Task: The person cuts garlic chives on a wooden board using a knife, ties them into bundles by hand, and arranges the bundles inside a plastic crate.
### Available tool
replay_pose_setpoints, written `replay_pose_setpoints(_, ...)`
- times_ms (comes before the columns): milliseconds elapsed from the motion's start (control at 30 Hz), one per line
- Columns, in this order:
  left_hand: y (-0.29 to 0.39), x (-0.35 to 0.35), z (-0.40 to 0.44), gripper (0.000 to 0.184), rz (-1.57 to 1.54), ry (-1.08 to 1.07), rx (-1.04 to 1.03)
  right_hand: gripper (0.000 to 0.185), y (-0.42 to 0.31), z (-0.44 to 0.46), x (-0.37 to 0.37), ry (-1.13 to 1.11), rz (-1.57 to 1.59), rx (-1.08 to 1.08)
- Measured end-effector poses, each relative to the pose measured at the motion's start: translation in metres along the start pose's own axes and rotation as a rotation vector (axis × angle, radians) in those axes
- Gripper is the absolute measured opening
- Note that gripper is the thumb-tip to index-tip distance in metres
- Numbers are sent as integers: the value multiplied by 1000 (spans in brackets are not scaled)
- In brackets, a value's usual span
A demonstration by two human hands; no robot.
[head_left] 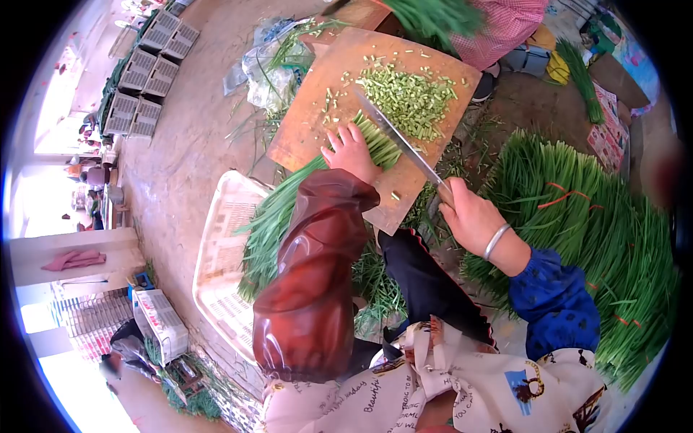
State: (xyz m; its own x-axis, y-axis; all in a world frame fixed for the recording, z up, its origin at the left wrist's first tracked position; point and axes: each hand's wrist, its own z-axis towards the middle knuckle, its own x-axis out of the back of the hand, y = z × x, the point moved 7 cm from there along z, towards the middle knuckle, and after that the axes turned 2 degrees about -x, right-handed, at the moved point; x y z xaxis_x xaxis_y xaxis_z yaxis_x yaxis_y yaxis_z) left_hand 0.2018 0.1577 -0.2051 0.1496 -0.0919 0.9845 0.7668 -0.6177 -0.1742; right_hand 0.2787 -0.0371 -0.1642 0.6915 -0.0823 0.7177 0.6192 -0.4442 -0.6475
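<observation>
My right hand (471,220) is wrapped round the handle of a long kitchen knife (404,142), its blade slanting up and left over the wooden cutting board (303,137). My left hand (351,153) presses a bunch of garlic chives (273,229) onto the board, fingers spread over the stalks. The pale stalk ends (380,143) lie beside the blade, and the green leaves hang off the board's left side over a pale plastic basket (207,249). Short chopped chive pieces (404,97) are heaped beyond the knife.
Big piles of chives (570,195) tied with red bands lie at the right. Another person in a checked garment (502,29) is at the top, beside more chives (437,22). Plastic bags (271,76) lie left of the board. Stacked crates (148,68) stand farther off.
</observation>
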Motion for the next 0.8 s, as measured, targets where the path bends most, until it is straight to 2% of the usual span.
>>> replay_pose_setpoints(67, 0, -1, 7, 82, -87, 39, -36, 28, -1, 4, -2, 9, -5, 30)
replay_pose_setpoints(100, -2, -4, 10, 82, -88, 36, -39, 26, -2, 7, -3, 24, -9, 62)
replay_pose_setpoints(167, -1, -1, 12, 68, -84, 71, -90, 26, -2, 12, -6, 23, -30, 75)
replay_pose_setpoints(333, -4, -3, 18, 67, -109, 4, -110, 25, -3, 24, -13, -20, -110, 41)
replay_pose_setpoints(400, -3, -7, 18, 67, -102, 2, -118, 22, -3, 25, -16, -57, -217, -66)
replay_pose_setpoints(467, 0, 15, 11, 66, 9, 321, -174, 20, 1, 29, -24, -79, -255, -94)
replay_pose_setpoints(500, -1, 16, 13, 66, 7, 316, -176, 18, 4, 31, -28, -98, -292, -120)
replay_pose_setpoints(567, -3, 0, 22, 66, -105, -35, -125, 18, 7, 36, -30, -117, -286, -130)
replay_pose_setpoints(800, -2, -8, 25, 61, -120, 56, -211, 21, 19, 52, -27, -159, -218, -120)
